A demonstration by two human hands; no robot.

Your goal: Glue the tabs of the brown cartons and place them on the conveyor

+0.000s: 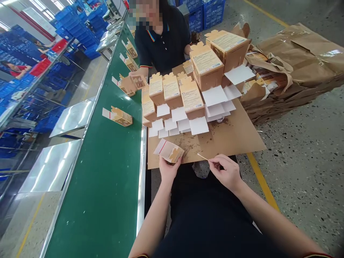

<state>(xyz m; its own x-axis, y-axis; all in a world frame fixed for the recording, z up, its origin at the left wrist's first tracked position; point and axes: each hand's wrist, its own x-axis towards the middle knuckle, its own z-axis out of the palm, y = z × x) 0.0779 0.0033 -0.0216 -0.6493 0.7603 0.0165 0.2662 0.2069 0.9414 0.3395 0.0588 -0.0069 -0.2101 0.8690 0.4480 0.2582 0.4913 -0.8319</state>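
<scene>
My left hand (170, 168) is wrapped around a small brown carton (172, 153), which is tilted with its flap end up. The flap is white with a red line across it. Between the thumb and fingers of my right hand (226, 171) is a cotton swab (203, 156), its pale tip pointing left toward the carton. A gap separates the swab from the carton. Both hands are at the near edge of a brown cardboard sheet (236, 138). Beyond them stand several stacked cartons (191, 96) with white flaps sticking out toward me.
Left of the cardboard runs a green conveyor belt (107, 186) with a metal edge; an open carton (122, 117) and others lie along it. A co-worker (163, 39) opposite holds a blurred carton (131, 83) over the belt. Brown wrapped stacks (303, 61) lie at the right.
</scene>
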